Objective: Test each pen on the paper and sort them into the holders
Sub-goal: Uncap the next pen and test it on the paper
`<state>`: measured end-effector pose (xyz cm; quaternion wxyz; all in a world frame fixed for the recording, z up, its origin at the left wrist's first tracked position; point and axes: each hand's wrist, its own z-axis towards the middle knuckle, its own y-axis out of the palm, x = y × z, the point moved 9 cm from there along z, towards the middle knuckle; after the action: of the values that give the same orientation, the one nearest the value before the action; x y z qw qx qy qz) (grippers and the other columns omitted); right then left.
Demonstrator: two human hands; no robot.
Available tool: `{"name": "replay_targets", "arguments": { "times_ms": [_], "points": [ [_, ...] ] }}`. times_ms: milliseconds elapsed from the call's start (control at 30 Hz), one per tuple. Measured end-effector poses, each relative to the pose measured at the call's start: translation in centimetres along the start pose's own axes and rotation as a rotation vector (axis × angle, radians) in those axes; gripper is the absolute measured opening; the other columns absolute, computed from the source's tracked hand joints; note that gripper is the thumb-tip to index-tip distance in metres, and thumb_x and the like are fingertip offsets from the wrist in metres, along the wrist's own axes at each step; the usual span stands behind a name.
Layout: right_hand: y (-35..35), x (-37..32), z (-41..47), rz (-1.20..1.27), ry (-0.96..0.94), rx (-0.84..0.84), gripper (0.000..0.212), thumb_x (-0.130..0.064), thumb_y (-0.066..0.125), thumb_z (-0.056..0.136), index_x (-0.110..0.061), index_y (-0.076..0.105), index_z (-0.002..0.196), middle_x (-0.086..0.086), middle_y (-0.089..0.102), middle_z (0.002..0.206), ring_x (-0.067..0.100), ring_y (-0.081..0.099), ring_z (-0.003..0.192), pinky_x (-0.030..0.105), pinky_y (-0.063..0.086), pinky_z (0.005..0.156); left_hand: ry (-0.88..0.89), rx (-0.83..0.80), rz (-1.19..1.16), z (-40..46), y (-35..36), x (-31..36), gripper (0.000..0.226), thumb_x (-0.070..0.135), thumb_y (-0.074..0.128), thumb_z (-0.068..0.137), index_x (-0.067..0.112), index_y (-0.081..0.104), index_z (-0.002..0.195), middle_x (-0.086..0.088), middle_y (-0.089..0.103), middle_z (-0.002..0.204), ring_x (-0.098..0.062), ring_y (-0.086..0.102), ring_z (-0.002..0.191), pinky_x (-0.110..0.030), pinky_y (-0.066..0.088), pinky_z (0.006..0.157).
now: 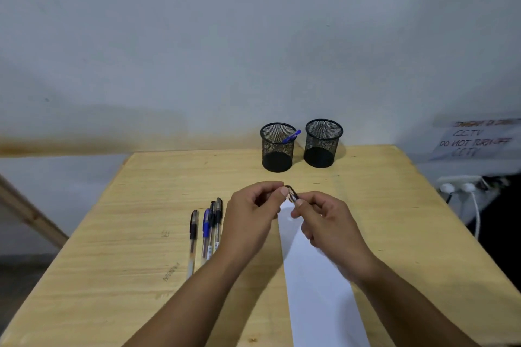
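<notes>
Both hands meet above the far end of a white paper strip [315,276] on the wooden table. My left hand [251,222] and my right hand [327,225] each pinch a black-capped pen [292,194], which points away from me so only its dark cap end shows between the fingertips. Several capped pens [207,231] lie side by side left of my left hand, black-capped ones and one blue. Two black mesh holders stand at the table's far side: the left holder [277,149] contains a blue pen [291,136], while the right holder [322,144] looks empty.
The wooden table [127,234] ends against a pale wall. At the right, beyond the table edge, a power strip [462,184] with white plugs and cables sits below a handwritten paper sign [473,139]. A wooden beam [25,211] slants at the left.
</notes>
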<state>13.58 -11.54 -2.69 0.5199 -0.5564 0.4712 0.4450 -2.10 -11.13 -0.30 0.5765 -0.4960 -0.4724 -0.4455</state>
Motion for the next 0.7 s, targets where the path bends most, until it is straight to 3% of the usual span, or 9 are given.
{"name": "replay_targets", "arguments": {
  "times_ms": [167, 267, 500, 700],
  "points": [
    [-0.6, 0.0, -0.8, -0.016, -0.039, 0.098, 0.02, -0.025, 0.061, 0.095, -0.019, 0.071, 0.079, -0.007, 0.073, 0.071, 0.001, 0.049, 0.047, 0.021, 0.035, 0.055, -0.067, -0.041, -0.034, 0.4, 0.7, -0.5, 0.005, 0.021, 0.074, 0.087, 0.025, 0.077, 0.09, 0.0, 0.075, 0.083, 0.001, 0.061, 0.066, -0.019, 0.054, 0.067],
    [-0.7, 0.2, -0.9, -0.013, -0.047, 0.136, 0.022, -0.024, 0.063, 0.094, -0.018, 0.07, 0.074, -0.006, 0.07, 0.066, 0.002, 0.046, 0.044, 0.021, 0.032, 0.051, -0.078, -0.058, -0.034, 0.4, 1.0, -0.6, 0.006, 0.021, 0.074, 0.087, 0.024, 0.079, 0.087, -0.001, 0.074, 0.08, -0.001, 0.057, 0.063, -0.021, 0.053, 0.067],
    [0.1, 0.5, -1.1, 0.027, -0.068, 0.169, 0.023, -0.022, 0.061, 0.095, -0.019, 0.066, 0.072, -0.01, 0.057, 0.057, 0.002, 0.044, 0.049, 0.019, 0.036, 0.055, -0.076, 0.006, -0.041, 0.6, 0.9, -0.8, 0.008, 0.021, 0.075, 0.086, 0.027, 0.08, 0.084, -0.003, 0.075, 0.081, -0.008, 0.057, 0.066, -0.042, 0.056, 0.081],
    [0.7, 1.9, -1.5, 0.162, 0.01, 0.105, 0.018, -0.026, 0.061, 0.095, -0.037, 0.075, 0.091, -0.004, 0.072, 0.078, 0.006, 0.045, 0.053, 0.026, 0.04, 0.057, -0.095, 0.078, -0.13, 1.5, -0.2, -1.1, 0.008, 0.021, 0.072, 0.089, 0.021, 0.08, 0.09, 0.005, 0.076, 0.082, -0.014, 0.064, 0.073, -0.03, 0.057, 0.081]
  ]
}}
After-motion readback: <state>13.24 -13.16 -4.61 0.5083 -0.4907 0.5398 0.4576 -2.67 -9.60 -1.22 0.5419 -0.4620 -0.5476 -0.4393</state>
